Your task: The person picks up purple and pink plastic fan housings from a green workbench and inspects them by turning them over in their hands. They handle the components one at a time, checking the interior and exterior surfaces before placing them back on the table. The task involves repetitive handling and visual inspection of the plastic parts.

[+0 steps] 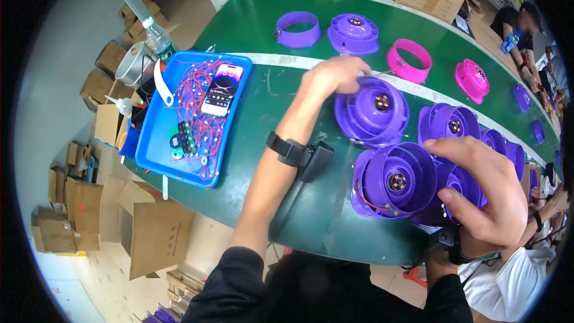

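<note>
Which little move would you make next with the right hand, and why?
I'd perhaps close the right hand gently on the front purple housing: that hand is open and appears right beside it, while the left hand is at the rim of the purple housing behind. Whether the right hand already touches anything is hard to tell.

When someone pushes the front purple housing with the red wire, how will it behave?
The purple housing will probably slide rather than tip, given its broad, flaring base. It looks like stiff, smooth plastic, so perhaps slightly slippery. The thin red wire would likely flex and might snag.
</note>
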